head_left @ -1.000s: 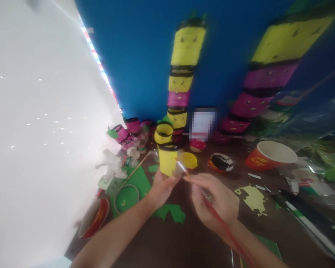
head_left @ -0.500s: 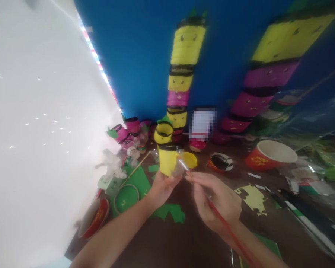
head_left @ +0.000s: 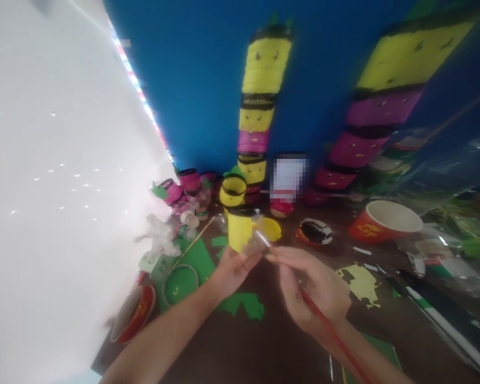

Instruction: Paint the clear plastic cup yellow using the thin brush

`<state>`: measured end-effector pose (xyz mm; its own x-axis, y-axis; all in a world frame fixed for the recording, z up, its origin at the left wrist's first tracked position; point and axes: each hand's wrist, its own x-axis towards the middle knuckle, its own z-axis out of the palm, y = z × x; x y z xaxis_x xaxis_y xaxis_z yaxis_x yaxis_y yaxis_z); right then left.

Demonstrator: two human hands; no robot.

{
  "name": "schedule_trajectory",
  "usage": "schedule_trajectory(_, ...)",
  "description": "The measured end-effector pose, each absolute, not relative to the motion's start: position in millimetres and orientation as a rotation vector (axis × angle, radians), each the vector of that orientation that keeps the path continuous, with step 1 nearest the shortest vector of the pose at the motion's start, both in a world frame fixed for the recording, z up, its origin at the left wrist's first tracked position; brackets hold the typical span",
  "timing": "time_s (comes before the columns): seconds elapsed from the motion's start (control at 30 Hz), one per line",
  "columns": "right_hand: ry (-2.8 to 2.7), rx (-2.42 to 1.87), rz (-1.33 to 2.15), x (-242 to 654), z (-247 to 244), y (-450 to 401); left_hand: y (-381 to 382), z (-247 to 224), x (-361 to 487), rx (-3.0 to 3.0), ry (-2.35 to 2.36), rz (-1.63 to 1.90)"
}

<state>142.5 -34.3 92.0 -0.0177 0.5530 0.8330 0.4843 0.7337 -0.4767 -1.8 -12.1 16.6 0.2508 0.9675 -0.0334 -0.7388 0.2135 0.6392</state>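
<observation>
My left hand (head_left: 232,271) grips the base of a small cup (head_left: 240,232), painted yellow on its left part and clear on the right, with a black rim. In my right hand (head_left: 310,282) is a paintbrush (head_left: 324,321) with a red handle, held like a pen. The brush's tip touches or nearly touches the cup's right side. Just behind the cup lies a round dish of yellow paint (head_left: 271,229). Another yellow cup (head_left: 232,191) with a black rim and green leaves stands behind it.
A bowl of black paint (head_left: 314,232) and a red paper cup (head_left: 385,222) stand at the right. Green paper (head_left: 202,255) and a tape ring (head_left: 181,285) lie left. Stacked painted cups (head_left: 266,66) rise against the blue backdrop. Pale yellow scraps (head_left: 359,282) lie right.
The brush tip has shifted slightly left against the cup, and the cup appears turned a little. The whole view has moved very slightly.
</observation>
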Motion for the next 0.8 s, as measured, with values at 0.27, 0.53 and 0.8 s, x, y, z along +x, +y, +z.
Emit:
schedule_trajectory(0.27, -1.785, -0.878, 0.058, 143.5, 90.8, -35.1, -11.0, 13.0, -2.1, 0.516, 0.473, 1.258)
schedule_trajectory(0.53, -1.734, -0.862, -0.012, 142.0, 90.5, -37.2, -9.2, 12.7, -2.5, 0.484, 0.512, 1.285)
schedule_trajectory(0.8, -1.844, -0.867, 0.045, 140.4, 87.7, -35.7, -8.0, 9.6, -2.0, 0.467, 0.547, 1.300)
